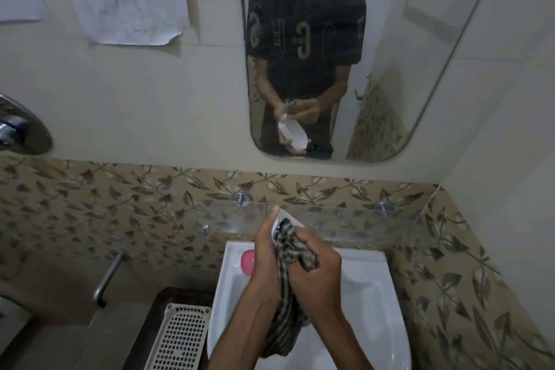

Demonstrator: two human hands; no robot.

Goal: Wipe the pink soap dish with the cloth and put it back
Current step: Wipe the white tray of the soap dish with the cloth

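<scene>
Both forearms enter from the bottom edge and meet above the white sink (372,288). Left hand (265,252) grips a white dish (283,216) along its near side, fingers curled round the rim and thumb extended up its edge; the dish is tilted, far end raised toward the glass shelf (345,219). Right hand (318,264) is closed round a bunched striped cloth (288,242), pressing the upper wad into the dish cavity just right of the left-hand grip. Below the grip, the rest of the cloth hangs between the two wrists, down over the basin. Left of the grip, a pink piece (248,261) lies on the sink's rear left ledge, partly hidden behind the left hand; it may be the soap or a part of the soap dish, which cannot be determined here. Farther left and nearer the camera, a perforated plastic tray (180,339) sits beside the sink. Beyond the grip, a wall mirror (390,69) shows the person holding the white dish.
</scene>
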